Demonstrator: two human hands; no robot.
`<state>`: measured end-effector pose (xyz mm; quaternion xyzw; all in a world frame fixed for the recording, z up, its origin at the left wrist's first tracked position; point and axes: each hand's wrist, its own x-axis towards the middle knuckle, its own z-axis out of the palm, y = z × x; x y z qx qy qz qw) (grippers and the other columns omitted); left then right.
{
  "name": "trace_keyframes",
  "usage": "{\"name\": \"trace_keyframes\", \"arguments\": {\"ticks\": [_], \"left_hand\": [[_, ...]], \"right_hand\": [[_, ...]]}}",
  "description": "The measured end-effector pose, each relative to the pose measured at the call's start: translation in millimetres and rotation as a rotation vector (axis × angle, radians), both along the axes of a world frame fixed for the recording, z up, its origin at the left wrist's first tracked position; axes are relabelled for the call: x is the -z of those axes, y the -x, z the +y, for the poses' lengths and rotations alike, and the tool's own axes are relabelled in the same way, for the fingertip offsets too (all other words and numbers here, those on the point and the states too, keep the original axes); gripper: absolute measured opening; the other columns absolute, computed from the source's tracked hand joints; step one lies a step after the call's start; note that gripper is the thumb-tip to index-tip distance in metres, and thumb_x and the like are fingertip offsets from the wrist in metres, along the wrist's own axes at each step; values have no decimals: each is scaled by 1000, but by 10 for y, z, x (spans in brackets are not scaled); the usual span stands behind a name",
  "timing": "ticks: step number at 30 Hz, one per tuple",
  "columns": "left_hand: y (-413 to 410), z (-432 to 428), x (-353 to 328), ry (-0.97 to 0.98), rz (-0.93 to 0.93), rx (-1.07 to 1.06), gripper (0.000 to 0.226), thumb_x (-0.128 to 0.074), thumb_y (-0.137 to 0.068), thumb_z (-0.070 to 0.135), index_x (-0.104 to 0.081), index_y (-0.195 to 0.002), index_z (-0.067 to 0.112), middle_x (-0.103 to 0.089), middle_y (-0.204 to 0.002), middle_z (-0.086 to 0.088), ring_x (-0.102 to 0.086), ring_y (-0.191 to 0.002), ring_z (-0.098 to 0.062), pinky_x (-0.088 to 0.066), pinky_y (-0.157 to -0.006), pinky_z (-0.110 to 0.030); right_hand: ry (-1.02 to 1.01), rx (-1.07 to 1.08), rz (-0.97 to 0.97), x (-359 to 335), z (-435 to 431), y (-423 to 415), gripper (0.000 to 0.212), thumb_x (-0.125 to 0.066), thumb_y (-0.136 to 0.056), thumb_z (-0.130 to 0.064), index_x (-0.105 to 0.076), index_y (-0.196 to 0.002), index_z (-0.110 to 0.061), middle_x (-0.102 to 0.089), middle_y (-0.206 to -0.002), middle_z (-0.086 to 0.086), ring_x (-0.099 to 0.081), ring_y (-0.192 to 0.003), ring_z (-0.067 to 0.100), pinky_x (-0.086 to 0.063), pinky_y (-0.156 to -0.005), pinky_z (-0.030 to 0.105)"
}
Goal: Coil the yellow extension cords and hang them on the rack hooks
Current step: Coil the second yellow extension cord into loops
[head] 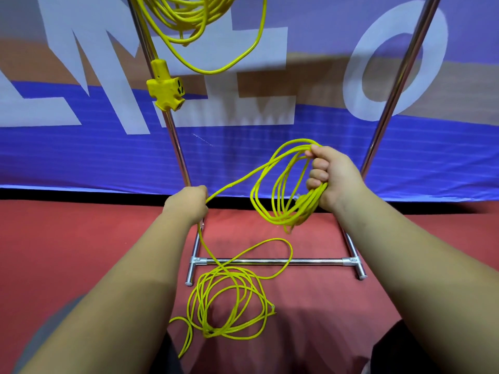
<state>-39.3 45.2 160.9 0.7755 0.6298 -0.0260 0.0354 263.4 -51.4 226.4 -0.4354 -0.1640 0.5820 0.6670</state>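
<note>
My right hand [330, 175] grips several loops of a yellow extension cord [280, 198], held up in front of the rack. A strand runs from those loops down to my left hand [187, 202], which holds the cord in a closed fist. Below that fist the cord drops to a loose pile [226, 306] on the red floor. Another coiled yellow cord [194, 20] hangs at the top of the chrome rack [270, 261]. Its yellow multi-outlet end [166, 89] dangles by the left post.
A blue banner with large white letters [270, 157] stands right behind the rack. The rack's right post [399, 85] slants upward. Its base bar and feet rest on the red floor [81, 238]. My dark-clad legs show at the bottom edge.
</note>
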Motion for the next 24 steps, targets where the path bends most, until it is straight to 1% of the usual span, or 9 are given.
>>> {"name": "trace_keyframes", "arguments": {"ticks": [5, 8, 10, 12, 14, 16, 19, 21, 24], "left_hand": [[111, 53, 34, 74, -50, -91, 9, -63, -95, 32, -67, -97, 24, -64, -91, -2, -65, -85, -27, -57, -76, -39], [129, 62, 112, 181, -263, -108, 19, -73, -95, 33, -71, -85, 17, -71, -80, -3, -65, -69, -19, -50, -66, -31], [102, 60, 99, 131, -454, -109, 22, -69, -99, 32, -67, -84, 15, -72, -73, -4, -66, -65, -21, -43, -58, -28], [46, 65, 15, 45, -578, -93, 19, -64, -102, 31, -62, -96, 14, -72, -77, -8, -69, -71, -24, -43, -56, -28], [-14, 77, -71, -50, -659, -105, 24, -62, -103, 37, -52, -111, 17, -70, -81, -9, -68, -71, -24, -50, -61, -33], [-57, 78, -130, -156, -720, -118, 26, -58, -104, 42, -49, -113, 20, -66, -80, -8, -67, -70, -30, -55, -65, -43], [-97, 19, -189, -239, -725, -42, 17, -52, -106, 42, -53, -99, 27, -58, -73, -8, -59, -70, -34, -51, -62, -45], [-115, -6, -213, -232, -696, -8, 17, -53, -104, 45, -57, -97, 31, -59, -72, -6, -59, -71, -30, -51, -63, -42], [-140, -7, -206, -171, -581, 48, 19, -55, -102, 49, -62, -93, 33, -58, -69, 1, -59, -68, -22, -53, -64, -40]], "right_hand": [[-21, 113, 78, -12, -10, -151, 23, -56, -106, -26, -63, -88, -13, -29, -48, -11, -25, -35, 4, -25, -36, 19], [-21, 155, 87, 0, -10, -224, 22, -55, -107, -26, -61, -88, -15, -30, -48, -11, -26, -36, 5, -26, -39, 19], [-3, 174, 59, 16, -1, -273, 22, -55, -107, -27, -62, -89, -16, -31, -49, -11, -27, -38, 5, -27, -40, 20], [23, 161, 23, 56, 19, -308, 20, -57, -106, -29, -63, -90, -18, -34, -51, -11, -29, -39, 6, -30, -40, 21], [49, 130, -33, 108, 38, -321, 20, -57, -106, -31, -65, -92, -18, -37, -52, -11, -31, -39, 7, -32, -40, 22], [72, 102, -96, 150, 49, -305, 20, -57, -106, -32, -65, -94, -18, -39, -52, -11, -32, -39, 7, -31, -39, 21], [99, 66, -143, 185, 69, -252, 19, -59, -105, -31, -66, -94, -18, -40, -53, -10, -32, -38, 7, -30, -39, 21], [111, 31, -158, 203, 86, -228, 19, -59, -104, -32, -67, -94, -17, -41, -55, -10, -32, -39, 8, -30, -39, 21], [116, -20, -188, 217, 95, -190, 19, -59, -104, -32, -67, -97, -16, -40, -56, -9, -31, -39, 8, -29, -39, 21]]}}
